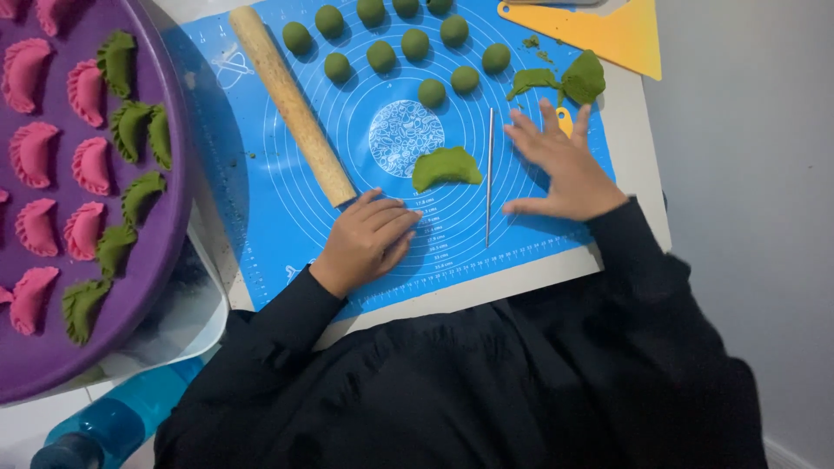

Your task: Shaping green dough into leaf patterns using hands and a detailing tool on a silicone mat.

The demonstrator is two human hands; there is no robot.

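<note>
Left hand [365, 241], seemingly curled, near folded dumpling [446, 167]

A folded green dough piece [446, 167], half-moon shaped with its curved edge up, lies flat just beyond the left hand's fingertips [401, 208]. A thin metal rod [489, 176] lies straight between the two hands, just left of the right thumb [521, 207]. A torn green dough scrap [565, 81] sits just past the right fingertips [547, 108]. The wooden rolling pin [291, 104] slants away, its near end touching the left fingers.
</note>
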